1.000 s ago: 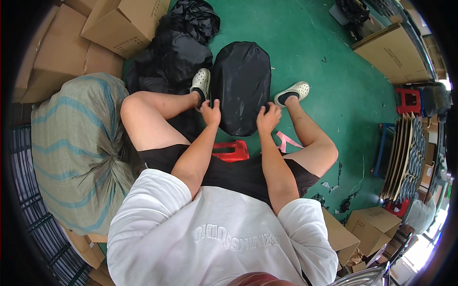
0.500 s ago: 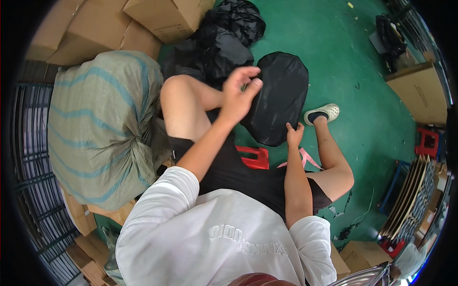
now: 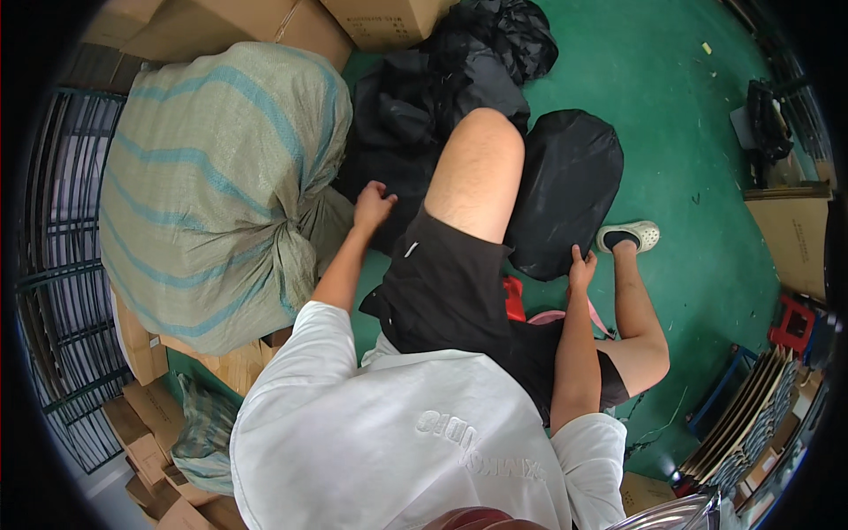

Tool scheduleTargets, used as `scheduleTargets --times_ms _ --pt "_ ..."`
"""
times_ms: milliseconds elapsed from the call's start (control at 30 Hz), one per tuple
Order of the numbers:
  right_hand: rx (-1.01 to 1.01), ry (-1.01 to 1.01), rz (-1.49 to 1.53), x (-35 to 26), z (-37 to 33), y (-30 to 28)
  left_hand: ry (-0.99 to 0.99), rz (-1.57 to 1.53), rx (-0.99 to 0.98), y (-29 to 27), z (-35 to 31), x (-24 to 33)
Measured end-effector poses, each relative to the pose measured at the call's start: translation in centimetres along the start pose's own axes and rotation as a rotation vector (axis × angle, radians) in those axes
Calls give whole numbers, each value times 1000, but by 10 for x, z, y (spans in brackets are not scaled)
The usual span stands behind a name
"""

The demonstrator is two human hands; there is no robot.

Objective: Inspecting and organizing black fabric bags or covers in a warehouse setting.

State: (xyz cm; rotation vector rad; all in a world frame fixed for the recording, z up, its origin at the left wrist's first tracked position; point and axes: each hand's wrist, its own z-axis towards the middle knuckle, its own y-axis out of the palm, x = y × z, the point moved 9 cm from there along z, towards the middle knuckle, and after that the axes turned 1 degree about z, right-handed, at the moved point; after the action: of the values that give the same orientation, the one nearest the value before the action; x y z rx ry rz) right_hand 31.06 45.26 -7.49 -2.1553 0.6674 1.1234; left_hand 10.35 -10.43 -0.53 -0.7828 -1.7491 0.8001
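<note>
A stuffed black bag with an oblong shape [image 3: 570, 190] stands between my legs, above the green floor. My right hand [image 3: 580, 267] pinches its lower right edge, thumb on the near face. Left of my raised knee, my left hand [image 3: 374, 205] is at the near edge of the dark heap of black fabric [image 3: 402, 168]. Its fingers are curled in, and what they hold, if anything, is too small to make out. The heap spreads behind my knee, with crumpled black bags [image 3: 495, 53] at its far end.
A big tied woven sack with blue stripes [image 3: 212, 194] fills the left side. Cardboard boxes [image 3: 389, 19] line the back. A red plastic stool [image 3: 514, 299] and a pink strap [image 3: 601, 320] are partly hidden by my legs. Flattened cardboard [image 3: 738, 415] leans at the right.
My left hand has left the space beside the oblong bag and gone left to the black heap. My left knee has swung right, now beside the bag. The right hand keeps its hold.
</note>
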Motion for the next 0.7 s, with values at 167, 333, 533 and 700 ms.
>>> scheduleTargets --times_ms 167,333,533,700 --pt "-13 -16 -2 7 9 -5 134 573 20 32 -43 9" --pt "23 -14 -34 9 7 -10 63 303 66 42 -33 -2" --pt "12 -2 45 14 7 -11 -457 -161 253 60 -19 -46" --pt "6 -9 81 7 4 -5 -434 -232 338 62 4 -87"
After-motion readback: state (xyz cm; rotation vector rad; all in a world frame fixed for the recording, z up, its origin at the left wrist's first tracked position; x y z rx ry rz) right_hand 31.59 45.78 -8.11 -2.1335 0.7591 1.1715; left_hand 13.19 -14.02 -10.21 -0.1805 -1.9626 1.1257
